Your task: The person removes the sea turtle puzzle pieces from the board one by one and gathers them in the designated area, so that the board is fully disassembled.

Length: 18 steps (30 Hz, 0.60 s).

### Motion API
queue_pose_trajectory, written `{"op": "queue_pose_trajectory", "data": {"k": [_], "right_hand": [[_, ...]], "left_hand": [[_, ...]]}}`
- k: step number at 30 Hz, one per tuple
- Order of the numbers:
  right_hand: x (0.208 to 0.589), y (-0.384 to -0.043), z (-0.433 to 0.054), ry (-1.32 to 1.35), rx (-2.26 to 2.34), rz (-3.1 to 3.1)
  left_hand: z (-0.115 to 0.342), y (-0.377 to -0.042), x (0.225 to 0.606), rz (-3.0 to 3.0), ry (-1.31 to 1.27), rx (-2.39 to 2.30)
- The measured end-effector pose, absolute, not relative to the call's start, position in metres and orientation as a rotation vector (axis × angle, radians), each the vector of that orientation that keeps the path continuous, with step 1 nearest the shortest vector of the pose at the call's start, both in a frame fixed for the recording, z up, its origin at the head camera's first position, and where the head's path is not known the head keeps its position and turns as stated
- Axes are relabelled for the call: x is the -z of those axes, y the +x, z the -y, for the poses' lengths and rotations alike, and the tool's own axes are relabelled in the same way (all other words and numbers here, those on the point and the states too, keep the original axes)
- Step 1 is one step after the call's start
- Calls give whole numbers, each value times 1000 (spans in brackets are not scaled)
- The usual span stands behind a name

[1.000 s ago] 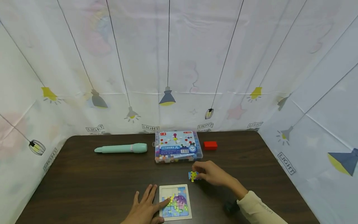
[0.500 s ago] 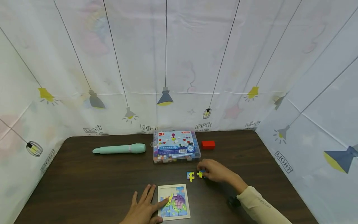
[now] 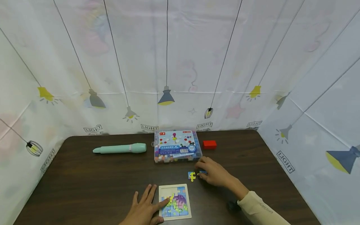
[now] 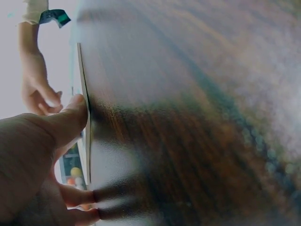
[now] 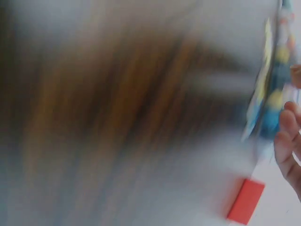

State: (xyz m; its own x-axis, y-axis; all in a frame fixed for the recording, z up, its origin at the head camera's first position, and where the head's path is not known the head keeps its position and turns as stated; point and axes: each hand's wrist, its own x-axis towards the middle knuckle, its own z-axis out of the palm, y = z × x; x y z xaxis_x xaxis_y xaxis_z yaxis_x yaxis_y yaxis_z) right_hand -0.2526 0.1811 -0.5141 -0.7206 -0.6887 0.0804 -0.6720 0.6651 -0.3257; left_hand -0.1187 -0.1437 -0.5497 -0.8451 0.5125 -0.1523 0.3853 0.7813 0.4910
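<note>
A jigsaw puzzle (image 3: 180,208) in a pale frame lies at the front of the dark table, its upper left part bare. My left hand (image 3: 143,207) is spread beside it, one finger resting on a yellow part of the picture and the thumb at the frame's lower edge. Beyond the puzzle, to the right, a yellow-and-blue puzzle piece (image 3: 192,176) lies loose. A second loose piece (image 3: 202,172) is partly hidden under my right hand (image 3: 212,172), whose fingers hang loosely bent over it. In the right wrist view, the fingers (image 5: 286,129) look apart from the pieces.
A clear plastic box (image 3: 178,147) with a printed cover and colourful balls stands at the back. To its right sits a red block (image 3: 209,144); to its left lies a mint-green pen-shaped object (image 3: 120,148). A printed curtain (image 3: 180,62) hangs behind the table.
My right hand drew one piece rightward, apart from the other, then loosened and shifted slightly left over it. The two pieces now lie separately. My left hand stays on the puzzle.
</note>
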Motion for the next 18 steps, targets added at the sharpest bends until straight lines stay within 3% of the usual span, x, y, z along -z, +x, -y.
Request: {"op": "queue_pose_trajectory", "data": {"k": [7,18], "right_hand": [[508,-230,-152,-1524,544,-2483],[513,-230,-136,-1585,356,-2421]], "left_hand": [[143,-118,547,-2699,687,-626],[142,-118,546,-2702,686,-612]]}}
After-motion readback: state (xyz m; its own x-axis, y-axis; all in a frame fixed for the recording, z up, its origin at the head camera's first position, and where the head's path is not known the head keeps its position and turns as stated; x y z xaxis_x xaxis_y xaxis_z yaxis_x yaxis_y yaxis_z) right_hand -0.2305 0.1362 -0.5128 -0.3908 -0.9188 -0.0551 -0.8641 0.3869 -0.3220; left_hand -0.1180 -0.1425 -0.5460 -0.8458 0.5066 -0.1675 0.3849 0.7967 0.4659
